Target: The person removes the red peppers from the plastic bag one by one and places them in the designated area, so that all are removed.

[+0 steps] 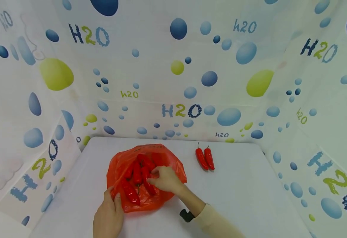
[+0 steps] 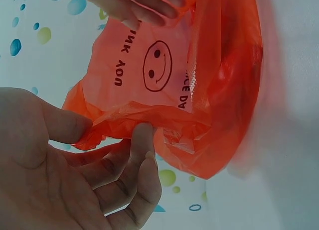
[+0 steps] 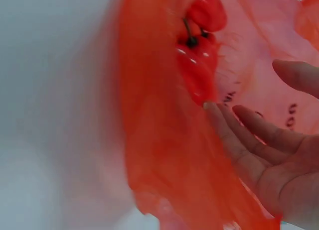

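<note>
An orange-red plastic bag [image 1: 116,167] lies on the white table with its mouth spread, showing several red chili peppers [image 1: 130,193] inside. My left hand [image 1: 109,215] pinches the bag's near left rim; in the left wrist view the thumb and fingers grip the thin plastic, below a printed smiley face. Reaching into the mouth from the right, my right hand [image 1: 167,179] is beside the peppers. In the right wrist view its fingers [image 3: 239,145] are fairly straight, thumb apart, with fingertips close to a pepper [image 3: 198,73]. Whether they touch it is unclear.
Two red chili peppers [image 1: 205,159] lie side by side on the table [image 1: 244,185], right of the bag, stems pointing away. Behind and on both sides hangs a white curtain [image 1: 152,66] printed with blue and green drops and H2O lettering.
</note>
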The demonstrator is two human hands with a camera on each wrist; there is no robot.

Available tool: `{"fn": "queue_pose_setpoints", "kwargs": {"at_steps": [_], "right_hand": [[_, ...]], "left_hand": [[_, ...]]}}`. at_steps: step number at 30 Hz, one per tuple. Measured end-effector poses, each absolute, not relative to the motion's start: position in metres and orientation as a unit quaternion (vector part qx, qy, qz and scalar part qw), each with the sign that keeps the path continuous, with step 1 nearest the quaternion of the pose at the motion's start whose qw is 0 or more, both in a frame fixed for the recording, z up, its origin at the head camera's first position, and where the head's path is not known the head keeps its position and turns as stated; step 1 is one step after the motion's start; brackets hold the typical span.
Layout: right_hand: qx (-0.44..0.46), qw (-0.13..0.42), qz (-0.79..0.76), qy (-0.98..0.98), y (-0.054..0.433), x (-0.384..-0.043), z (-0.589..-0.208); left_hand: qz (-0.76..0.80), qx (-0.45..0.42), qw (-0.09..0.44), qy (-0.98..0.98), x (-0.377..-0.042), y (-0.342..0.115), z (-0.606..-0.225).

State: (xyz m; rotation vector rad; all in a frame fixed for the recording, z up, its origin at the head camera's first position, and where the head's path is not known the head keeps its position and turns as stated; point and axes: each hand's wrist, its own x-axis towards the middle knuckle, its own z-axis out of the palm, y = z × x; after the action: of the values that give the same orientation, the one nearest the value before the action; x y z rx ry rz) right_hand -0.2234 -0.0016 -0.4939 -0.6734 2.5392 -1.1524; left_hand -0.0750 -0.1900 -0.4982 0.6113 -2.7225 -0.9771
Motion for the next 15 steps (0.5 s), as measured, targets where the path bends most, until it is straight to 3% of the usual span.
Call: {"fn": "queue_pose_setpoints", "kwargs": {"at_steps": [15], "right_hand": [[-0.211, 0.122, -0.400, 0.883, -0.019, -0.218, -0.530]], "left_hand": [[-0.333, 0.200, 0.101, -0.916, -0.073, -0.190, -0.499]]}}
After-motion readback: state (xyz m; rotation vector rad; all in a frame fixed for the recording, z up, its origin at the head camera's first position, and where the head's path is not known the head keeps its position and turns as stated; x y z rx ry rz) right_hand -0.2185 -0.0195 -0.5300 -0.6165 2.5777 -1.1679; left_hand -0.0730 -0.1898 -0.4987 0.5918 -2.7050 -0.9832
